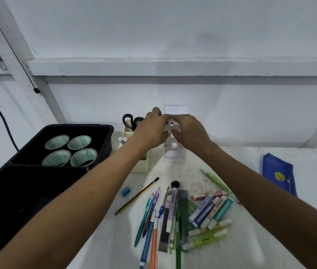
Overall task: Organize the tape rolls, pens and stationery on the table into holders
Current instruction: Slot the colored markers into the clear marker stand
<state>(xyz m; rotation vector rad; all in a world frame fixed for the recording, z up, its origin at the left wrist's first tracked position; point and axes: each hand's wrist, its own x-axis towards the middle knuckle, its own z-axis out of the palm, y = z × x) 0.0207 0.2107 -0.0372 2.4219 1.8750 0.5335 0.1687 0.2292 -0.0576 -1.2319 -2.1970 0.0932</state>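
Note:
Both hands meet over a clear plastic holder (176, 110) at the back of the table. My left hand (152, 131) and my right hand (189, 133) pinch a small bundle of markers (171, 123), of which pink and purple caps show between the fingers. A cream holder (140, 166) with black scissors (131, 121) stands just left of it. A black bin (64, 131) on the left holds several tape rolls (69, 150). Pens (150, 216), highlighters (210, 214), a pencil (137, 196) and rulers (183, 210) lie loose near me.
A blue pouch (279, 173) lies at the right of the table. A blue sharpener (125, 191) sits by the pencil. A second black bin (18, 200) stands in front of the first. The wall rises right behind the holders.

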